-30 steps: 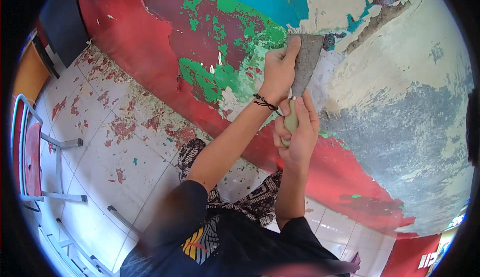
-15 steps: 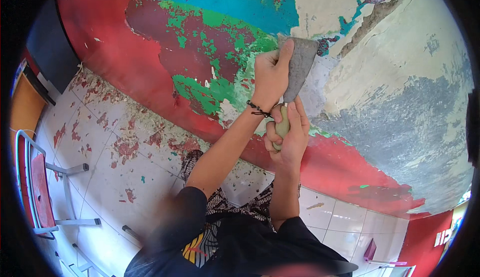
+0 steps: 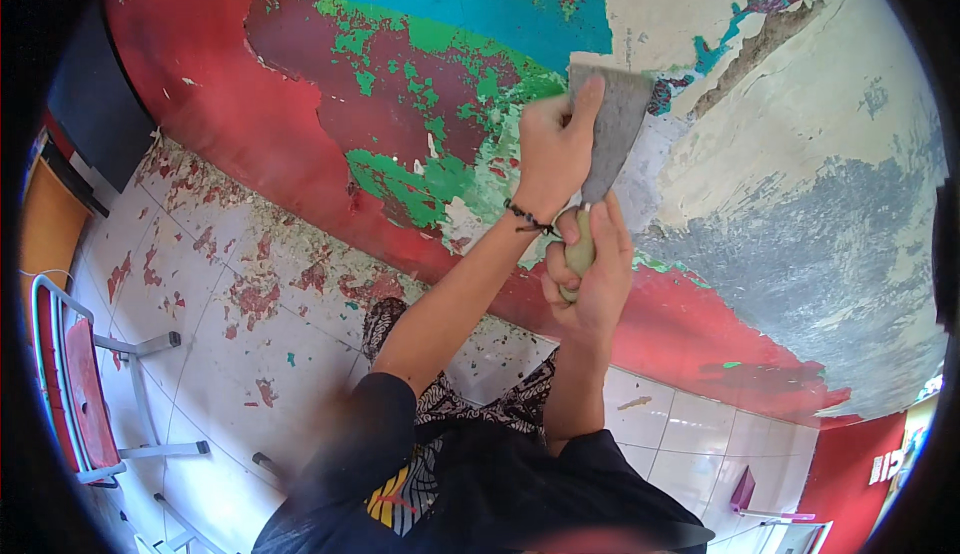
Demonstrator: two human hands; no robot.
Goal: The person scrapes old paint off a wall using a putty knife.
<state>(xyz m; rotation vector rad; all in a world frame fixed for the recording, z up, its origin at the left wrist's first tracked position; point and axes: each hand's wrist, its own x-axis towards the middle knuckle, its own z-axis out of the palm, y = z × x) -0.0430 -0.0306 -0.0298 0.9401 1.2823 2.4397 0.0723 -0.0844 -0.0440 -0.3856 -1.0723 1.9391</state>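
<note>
Both my hands are on one wide-bladed paint scraper (image 3: 618, 119) with a grey metal blade and a pale green handle. My right hand (image 3: 600, 269) wraps round the handle. My left hand (image 3: 555, 149), with a dark braided bracelet at the wrist, grips the blade's left side, its thumb lying along the metal. The blade's broad end lies against the painted wall (image 3: 400, 104), where green, blue, maroon and bare cream patches meet. Whether the edge bites under the paint is hard to tell.
Paint flakes (image 3: 255, 299) litter the white tiled floor (image 3: 225, 374) along the wall's foot. At the left stands a metal-framed chair (image 3: 90, 394) with a red part; a dark panel (image 3: 100, 94) rises behind it. A purple dustpan-like object (image 3: 743, 489) lies at the lower right.
Both hands and the scraper have shifted slightly right along the wall. My grip on the blade and handle looks the same.
</note>
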